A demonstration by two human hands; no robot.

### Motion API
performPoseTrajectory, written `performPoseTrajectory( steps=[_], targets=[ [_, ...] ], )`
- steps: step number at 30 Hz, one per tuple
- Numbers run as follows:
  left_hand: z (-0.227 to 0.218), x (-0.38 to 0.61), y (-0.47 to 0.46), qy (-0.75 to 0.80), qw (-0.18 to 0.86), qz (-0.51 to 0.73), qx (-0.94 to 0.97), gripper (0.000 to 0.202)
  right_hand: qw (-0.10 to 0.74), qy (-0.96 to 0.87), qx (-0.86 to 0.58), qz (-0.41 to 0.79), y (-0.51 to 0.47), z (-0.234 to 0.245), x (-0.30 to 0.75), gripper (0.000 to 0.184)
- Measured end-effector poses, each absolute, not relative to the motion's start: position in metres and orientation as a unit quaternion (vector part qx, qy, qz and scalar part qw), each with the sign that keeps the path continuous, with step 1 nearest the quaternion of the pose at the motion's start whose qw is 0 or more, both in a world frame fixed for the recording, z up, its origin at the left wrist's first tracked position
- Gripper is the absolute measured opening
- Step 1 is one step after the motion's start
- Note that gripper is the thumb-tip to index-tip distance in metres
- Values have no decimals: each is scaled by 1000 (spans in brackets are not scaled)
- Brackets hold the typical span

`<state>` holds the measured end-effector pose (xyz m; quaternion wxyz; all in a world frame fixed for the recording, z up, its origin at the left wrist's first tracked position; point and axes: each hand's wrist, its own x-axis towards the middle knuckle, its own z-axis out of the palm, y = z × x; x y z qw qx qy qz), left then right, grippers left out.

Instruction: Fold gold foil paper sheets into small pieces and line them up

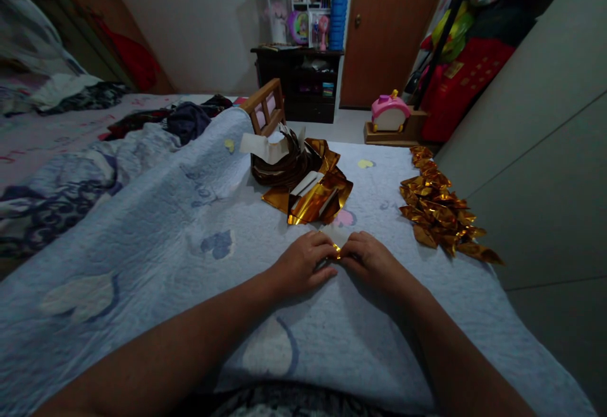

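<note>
My left hand [303,262] and my right hand [372,259] lie side by side on a pale blue quilt [190,240]. Both press their curled fingers down on one small piece of gold foil paper [334,240] between them; only its pale top and a gold edge show. Just beyond the hands lies a loose heap of gold foil sheets [313,196]. Behind that heap stands a dark stack of paper [279,164] with a white sheet on top.
A row of several folded gold foil pieces [439,208] runs along the quilt's right edge beside a grey wall. Crumpled clothes [184,120] lie at the far left. A pink toy [389,110], a dark shelf unit [303,82] and a brown door [393,25] stand beyond.
</note>
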<state>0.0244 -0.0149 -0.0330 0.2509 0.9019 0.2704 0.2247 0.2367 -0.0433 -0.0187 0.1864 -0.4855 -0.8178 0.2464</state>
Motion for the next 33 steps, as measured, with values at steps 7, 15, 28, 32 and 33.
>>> performPoseTrajectory(
  steps=[7,15,28,32,33],
  targets=[
    [-36,31,-12,331,260,221,880,5,175,-795,-520,259,-41,-19,235,15],
    [-32,35,-14,387,224,199,872,12,109,-771,-600,184,-39,-20,228,17],
    [-35,39,-16,408,188,186,874,13,99,-757,-634,123,-41,-22,221,19],
    [-33,40,-17,413,189,183,872,14,89,-753,-640,122,-40,-23,220,19],
    [-33,40,-17,414,189,181,872,14,87,-754,-640,123,-40,-22,219,19]
  ],
)
